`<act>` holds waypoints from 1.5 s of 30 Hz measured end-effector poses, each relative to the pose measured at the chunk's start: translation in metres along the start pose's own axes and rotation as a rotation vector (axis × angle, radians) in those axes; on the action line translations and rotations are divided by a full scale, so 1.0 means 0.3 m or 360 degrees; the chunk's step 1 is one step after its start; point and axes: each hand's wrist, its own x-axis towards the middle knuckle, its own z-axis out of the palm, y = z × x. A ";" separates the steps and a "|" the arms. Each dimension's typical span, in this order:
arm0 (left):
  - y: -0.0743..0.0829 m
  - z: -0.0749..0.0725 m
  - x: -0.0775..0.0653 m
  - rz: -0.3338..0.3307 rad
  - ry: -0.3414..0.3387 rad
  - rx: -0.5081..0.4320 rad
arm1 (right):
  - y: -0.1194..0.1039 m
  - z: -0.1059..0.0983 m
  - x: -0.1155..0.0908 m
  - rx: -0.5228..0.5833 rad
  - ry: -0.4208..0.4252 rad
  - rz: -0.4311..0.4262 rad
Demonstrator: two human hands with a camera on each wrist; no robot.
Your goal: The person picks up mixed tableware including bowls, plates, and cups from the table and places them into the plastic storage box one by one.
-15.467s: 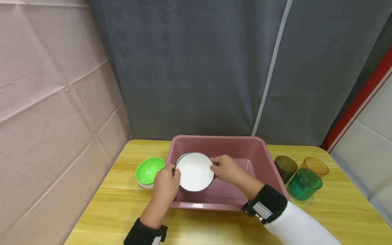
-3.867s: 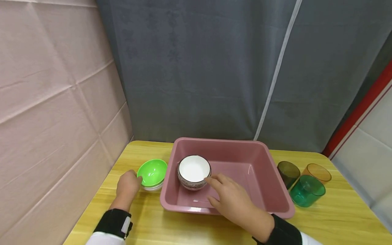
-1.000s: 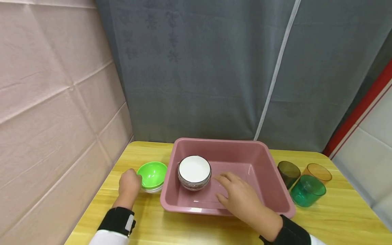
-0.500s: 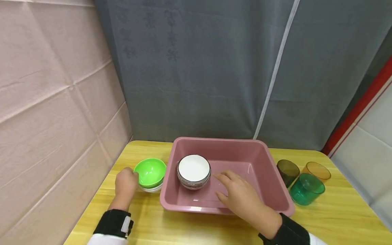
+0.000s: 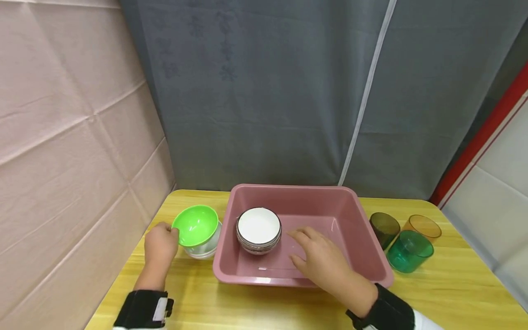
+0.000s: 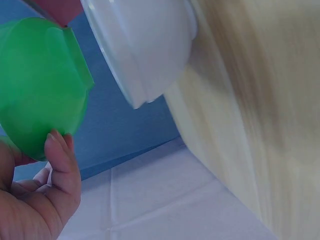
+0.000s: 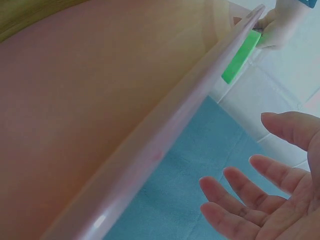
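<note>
Green bowl [image 5: 195, 225], lower left of the head view, is pinched at the rim by the left hand [image 5: 161, 243]; separation from the white bowl [image 5: 209, 246] seems the step in hand. Nothing is held by the right hand [image 5: 322, 257], lower right, fingers parted. Steady, level lifting seems called for next.

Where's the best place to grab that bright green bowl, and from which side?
Probably its rim, pinched from the left, where the left hand grips the green bowl. The edge looks thin enough to pinch, and the pink tub stands close on its right, leaving less finger room there.
</note>
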 end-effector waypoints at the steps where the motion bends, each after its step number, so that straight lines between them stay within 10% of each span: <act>1: 0.003 -0.003 -0.002 0.0003 0.0011 -0.0005 | 0.001 0.000 0.001 0.0005 -0.0004 0.0004; 14: 0.061 -0.052 -0.041 0.0128 0.0121 -0.0096 | 0.001 -0.004 0.012 -0.0006 -0.0006 0.0046; 36: 0.222 -0.042 -0.111 0.0121 -0.0167 -0.0207 | -0.014 -0.038 0.061 0.0149 -0.0096 0.0132; 45: 0.280 -0.007 -0.148 0.0115 -0.0203 -0.0289 | -0.022 -0.048 0.108 0.0604 -0.0243 0.0228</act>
